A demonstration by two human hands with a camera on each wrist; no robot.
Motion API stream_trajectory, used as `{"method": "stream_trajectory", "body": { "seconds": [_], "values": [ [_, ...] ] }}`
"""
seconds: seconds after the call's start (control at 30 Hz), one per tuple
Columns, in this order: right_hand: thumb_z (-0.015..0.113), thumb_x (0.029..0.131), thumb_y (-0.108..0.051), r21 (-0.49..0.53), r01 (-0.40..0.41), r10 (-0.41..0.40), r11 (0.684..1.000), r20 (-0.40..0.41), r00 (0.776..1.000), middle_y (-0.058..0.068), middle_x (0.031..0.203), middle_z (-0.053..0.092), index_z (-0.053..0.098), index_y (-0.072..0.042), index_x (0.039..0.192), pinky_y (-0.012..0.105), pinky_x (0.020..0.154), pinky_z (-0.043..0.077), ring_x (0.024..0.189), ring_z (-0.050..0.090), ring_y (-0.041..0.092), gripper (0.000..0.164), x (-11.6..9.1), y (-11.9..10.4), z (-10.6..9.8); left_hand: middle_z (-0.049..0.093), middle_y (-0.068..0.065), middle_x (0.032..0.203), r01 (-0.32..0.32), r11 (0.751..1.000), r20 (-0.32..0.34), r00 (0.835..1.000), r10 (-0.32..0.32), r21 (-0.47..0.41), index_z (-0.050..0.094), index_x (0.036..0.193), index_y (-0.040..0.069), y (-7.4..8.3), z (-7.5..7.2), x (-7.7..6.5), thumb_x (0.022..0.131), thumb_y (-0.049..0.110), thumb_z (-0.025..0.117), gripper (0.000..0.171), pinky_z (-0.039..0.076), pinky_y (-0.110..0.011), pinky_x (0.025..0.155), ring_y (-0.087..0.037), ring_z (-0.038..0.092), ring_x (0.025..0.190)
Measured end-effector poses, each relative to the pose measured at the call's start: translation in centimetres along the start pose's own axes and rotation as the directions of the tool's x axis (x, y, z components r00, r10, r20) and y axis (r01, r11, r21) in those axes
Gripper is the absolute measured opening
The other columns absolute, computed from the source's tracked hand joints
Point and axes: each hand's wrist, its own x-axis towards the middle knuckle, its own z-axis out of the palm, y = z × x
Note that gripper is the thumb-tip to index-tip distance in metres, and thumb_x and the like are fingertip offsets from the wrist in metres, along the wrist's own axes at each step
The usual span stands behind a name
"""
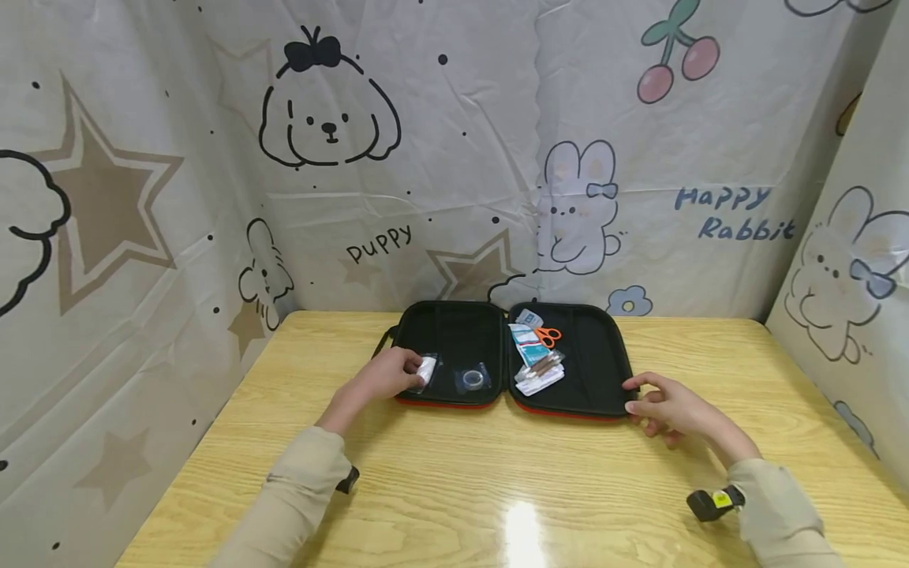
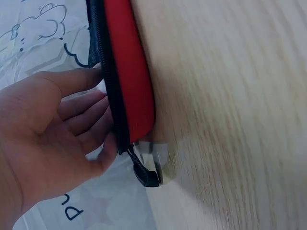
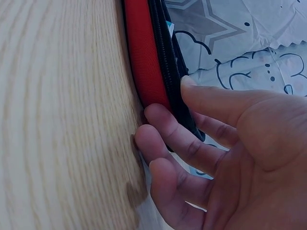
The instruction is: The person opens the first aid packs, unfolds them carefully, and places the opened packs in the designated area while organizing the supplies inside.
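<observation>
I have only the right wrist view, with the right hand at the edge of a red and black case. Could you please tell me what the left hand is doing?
Observer: The left hand pinches a small white packet at the left half of the case.
Operator: Thank you. Is there also some cutting tool?
Observer: Yes, scissors with orange handles lie in the right half.
Operator: And does something else lie in the left half?
Observer: Yes, a round roll in a clear bag, to the right of the packet.

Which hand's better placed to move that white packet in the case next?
Probably the left hand: it holds the white packet, whereas the right hand grips the open case at its far right edge.
</observation>
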Motion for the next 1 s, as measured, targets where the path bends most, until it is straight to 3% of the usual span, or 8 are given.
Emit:
{"method": "stream_trajectory", "body": {
  "seconds": [0.17, 0.33, 0.5, 0.6, 0.7, 0.8, 0.9, 1.0],
  "values": [
    [0.064, 0.098, -0.024, 0.0, 0.007, -0.007, 1.0, 0.0, 1.0, 0.008, 0.091, 0.062, 0.039, -0.003, 0.141, 0.028, 0.047, 0.041, 0.066, 0.058, 0.019, 0.054, 0.0, 0.1, -0.1, 0.072, -0.014, 0.099, 0.012, 0.996, 0.058, 0.998, -0.007, -0.084, 0.053, 0.136, -0.006, 0.2, -0.4, 0.4, 0.09, 0.009, 0.068, 0.05, 0.053, -0.03, 0.072, -0.018, 0.066, 0.084],
    [0.063, 0.098, -0.024, -0.006, 0.006, -0.006, 1.0, 0.008, 1.0, 0.009, 0.092, 0.059, 0.038, -0.003, 0.142, 0.028, 0.047, 0.041, 0.068, 0.057, 0.019, 0.055, -0.1, 0.0, -0.2, 0.07, -0.012, 0.101, 0.018, 0.998, 0.094, 0.996, -0.012, -0.064, 0.059, 0.13, -0.004, 0.6, -0.5, 0.8, 0.093, 0.007, 0.064, 0.04, 0.05, -0.028, 0.07, -0.016, 0.062, 0.081],
    [0.065, 0.097, -0.025, -0.013, 0.01, -0.01, 1.0, 0.014, 1.0, 0.009, 0.091, 0.06, 0.039, -0.002, 0.141, 0.027, 0.047, 0.041, 0.067, 0.057, 0.019, 0.056, -0.1, -0.1, -0.3, 0.067, -0.014, 0.101, 0.069, 0.986, 0.141, 0.989, -0.048, -0.152, 0.057, 0.132, -0.004, 1.0, -0.3, 1.1, 0.096, 0.006, 0.06, 0.037, 0.055, -0.029, 0.064, -0.02, 0.066, 0.076],
    [0.065, 0.097, -0.024, -0.011, 0.016, -0.016, 1.0, 0.02, 1.0, 0.009, 0.091, 0.06, 0.039, -0.001, 0.141, 0.027, 0.047, 0.04, 0.067, 0.057, 0.019, 0.057, -0.1, -0.2, -0.4, 0.066, -0.015, 0.102, 0.092, 0.977, 0.15, 0.987, -0.063, -0.194, 0.057, 0.131, -0.004, 1.1, -0.2, 1.2, 0.101, 0.014, 0.055, 0.035, 0.058, -0.032, 0.066, -0.022, 0.068, 0.076],
    [0.065, 0.097, -0.024, -0.012, 0.014, -0.013, 1.0, 0.02, 1.0, 0.009, 0.091, 0.06, 0.039, -0.002, 0.141, 0.027, 0.047, 0.04, 0.067, 0.057, 0.019, 0.056, -0.1, -0.2, -0.4, 0.065, -0.014, 0.099, 0.118, 0.971, 0.134, 0.987, -0.092, -0.206, 0.059, 0.128, -0.002, 1.3, 0.0, 1.2, 0.103, 0.031, 0.054, 0.042, 0.058, -0.033, 0.066, -0.022, 0.068, 0.075],
    [0.066, 0.096, -0.024, -0.009, 0.017, -0.017, 1.0, 0.022, 1.0, 0.009, 0.09, 0.06, 0.039, -0.001, 0.14, 0.027, 0.046, 0.04, 0.066, 0.057, 0.019, 0.056, 0.0, -0.2, -0.5, 0.065, -0.009, 0.091, 0.142, 0.972, 0.09, 0.988, -0.127, -0.189, 0.061, 0.121, 0.001, 1.5, 0.5, 1.5, 0.095, 0.043, 0.064, 0.049, 0.055, -0.031, 0.062, -0.019, 0.064, 0.07],
    [0.066, 0.096, -0.023, -0.006, 0.021, -0.021, 1.0, 0.022, 1.0, 0.008, 0.089, 0.061, 0.04, -0.001, 0.14, 0.027, 0.046, 0.04, 0.066, 0.057, 0.019, 0.055, 0.1, -0.2, -0.4, 0.064, -0.006, 0.087, 0.157, 0.974, 0.031, 0.988, -0.155, -0.161, 0.061, 0.113, 0.003, 1.8, 1.2, 1.6, 0.088, 0.041, 0.074, 0.048, 0.05, -0.028, 0.057, -0.016, 0.061, 0.065],
    [0.066, 0.096, -0.021, 0.0, 0.02, -0.02, 1.0, 0.022, 1.0, 0.008, 0.089, 0.061, 0.04, -0.001, 0.139, 0.027, 0.046, 0.041, 0.066, 0.057, 0.019, 0.054, 0.1, -0.2, -0.4, 0.064, -0.004, 0.084, 0.158, 0.978, -0.005, 0.987, -0.16, -0.139, 0.063, 0.108, 0.004, 2.1, 1.5, 1.7, 0.087, 0.035, 0.076, 0.039, 0.048, -0.028, 0.055, -0.015, 0.059, 0.062]
  ]
}}
